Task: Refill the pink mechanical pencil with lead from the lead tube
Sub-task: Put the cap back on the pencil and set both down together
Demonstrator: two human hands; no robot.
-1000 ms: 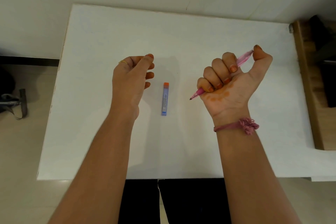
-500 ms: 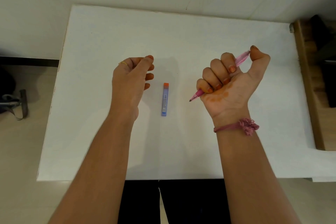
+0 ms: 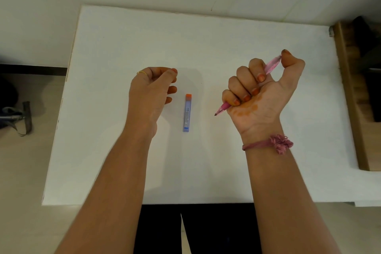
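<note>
Pink mechanical pencil (image 3: 272,66) gripped in the fist of the right hand (image 3: 260,93), fingers (image 3: 243,76) wrapped around the barrel, thumb pressed on the top end, tip pointing down-left above the counter (image 3: 226,47). Lead tube (image 3: 187,112) with orange cap lying flat on the counter between both hands, untouched. Left hand (image 3: 151,90) just beside the tube, fingers loosely curled, holding nothing visible. Pink thread band (image 3: 272,144) around the right wrist.
</note>
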